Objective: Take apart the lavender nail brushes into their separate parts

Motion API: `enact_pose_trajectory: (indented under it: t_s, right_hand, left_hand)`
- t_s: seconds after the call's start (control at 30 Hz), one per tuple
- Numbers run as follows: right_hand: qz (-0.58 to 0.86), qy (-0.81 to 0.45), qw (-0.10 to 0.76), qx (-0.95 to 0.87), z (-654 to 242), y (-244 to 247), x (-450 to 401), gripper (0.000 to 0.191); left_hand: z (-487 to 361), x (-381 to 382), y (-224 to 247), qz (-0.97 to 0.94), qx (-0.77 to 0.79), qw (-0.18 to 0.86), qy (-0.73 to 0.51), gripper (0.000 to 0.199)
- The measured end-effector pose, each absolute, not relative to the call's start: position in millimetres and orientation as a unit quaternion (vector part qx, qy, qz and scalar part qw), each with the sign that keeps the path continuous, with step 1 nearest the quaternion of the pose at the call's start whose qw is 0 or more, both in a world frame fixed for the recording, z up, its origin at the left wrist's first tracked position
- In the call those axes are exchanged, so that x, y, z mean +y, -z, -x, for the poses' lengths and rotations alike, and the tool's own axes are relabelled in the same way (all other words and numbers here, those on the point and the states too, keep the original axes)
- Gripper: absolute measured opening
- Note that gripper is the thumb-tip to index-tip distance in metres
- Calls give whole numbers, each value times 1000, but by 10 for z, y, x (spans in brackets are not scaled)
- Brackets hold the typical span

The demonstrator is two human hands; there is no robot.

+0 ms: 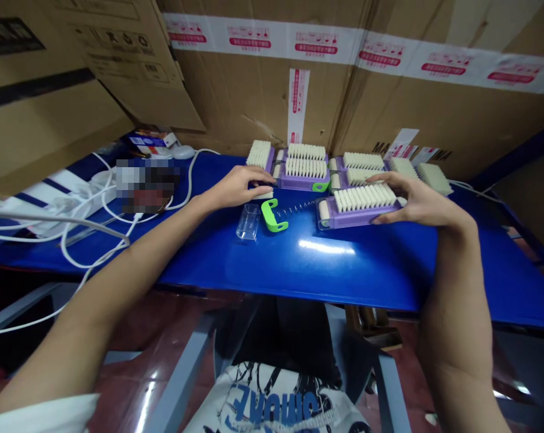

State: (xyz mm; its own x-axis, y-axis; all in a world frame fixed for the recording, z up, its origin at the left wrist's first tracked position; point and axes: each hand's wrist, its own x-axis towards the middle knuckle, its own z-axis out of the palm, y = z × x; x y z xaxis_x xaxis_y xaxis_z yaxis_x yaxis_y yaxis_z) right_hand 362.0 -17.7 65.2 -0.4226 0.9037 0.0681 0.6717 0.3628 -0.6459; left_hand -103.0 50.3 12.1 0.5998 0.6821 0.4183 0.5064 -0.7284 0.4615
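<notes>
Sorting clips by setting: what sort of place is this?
Likely a small workshop or makeshift assembly bench, though a home setup is possible: a glossy blue tabletop, several purple plastic brush blocks with cream bristles, and brown cardboard panels behind.

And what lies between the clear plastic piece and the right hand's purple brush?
A green bracket, then a coil spring nearer the purple brush; head view.

brush bodies (pixel 366 216): purple | bristles (pixel 364 197): cream | clip (pixel 268 218): bright green | tabletop (pixel 294 273): blue | tape (pixel 281 41): white, red-printed
</notes>
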Motion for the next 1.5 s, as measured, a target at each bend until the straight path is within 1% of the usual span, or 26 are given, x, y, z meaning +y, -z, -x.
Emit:
enact_pose_trajectory:
  t_s: [0.07,0.1,0.23,0.27,0.33,0.37,0.43,0.53,0.6,0.7,0.77,0.8,0.9,1.0,1.07,1.1,1.2,1.3,1.4,1.5]
  right_hand:
    - [460,-313,307,-773,-3578,-719,-259,88]
    - [446,-313,349,-763,-3548,-743,-295,87]
    - [416,-258,470,-734,-3356,-717,-322,85]
    - [413,-241,494,-726,-3287,-680,-302,86]
    - [412,-209,526,-714,-3137,-589,-253,92]
    - [414,-200,529,-713,-3063,-543,-233,95]
    - [429,-191,517,-715,-2933,-470,-215,98]
    - [452,-180,477,-732,-2822,-453,-265,99]
    - [452,-152,438,-762,-2788,-505,-348,99]
    - [448,-23,377,-810,-2701,-614,-519,97]
    - [446,67,320,-834,-2582,-652,-627,97]
    - [444,89,285,-845,-2511,-652,-670,98]
    - [451,83,184,-870,-2338,-591,-728,98]
    - [471,63,125,-871,-2343,-530,-694,90]
    - [488,65,126,-861,-2436,-533,-652,86]
    - [494,64,140,-856,-2490,-548,-634,85]
    - [490,51,226,-840,-2600,-604,-609,82]
    - [474,51,305,-824,-2593,-622,-619,79]
    - [478,55,321,-816,-2541,-588,-624,81]
    - [493,50,314,-810,-2522,-539,-599,84]
  left_hand:
    - [923,427,-207,-873,312,157,-339,44]
    - [847,380,-255,-871,296,176,-350,53]
    - [456,198,-389,-874,209,296,-324,111]
    - [367,170,-407,-876,201,300,-320,121]
    - [242,143,-437,-877,210,270,-336,129]
    - [213,142,-450,-876,222,249,-348,129]
    - [218,154,-463,-871,246,222,-363,121]
    - [324,161,-437,-853,266,247,-376,102]
    - [408,132,-398,-834,269,258,-408,90]
    - [483,23,-347,-834,271,197,-439,82]
    - [475,-81,-329,-853,260,135,-432,79]
    - [455,-134,-324,-863,250,109,-426,76]
    - [397,-244,-322,-884,218,64,-409,67]
    - [474,-217,-371,-899,215,74,-374,64]
    - [616,-123,-430,-897,240,88,-360,68]
    - [696,-63,-455,-890,258,93,-363,71]
    - [886,110,-468,-868,297,131,-375,78]
    - [932,220,-383,-854,332,166,-364,86]
    - [888,289,-298,-860,335,179,-342,89]
    - [808,379,-295,-884,289,195,-311,84]
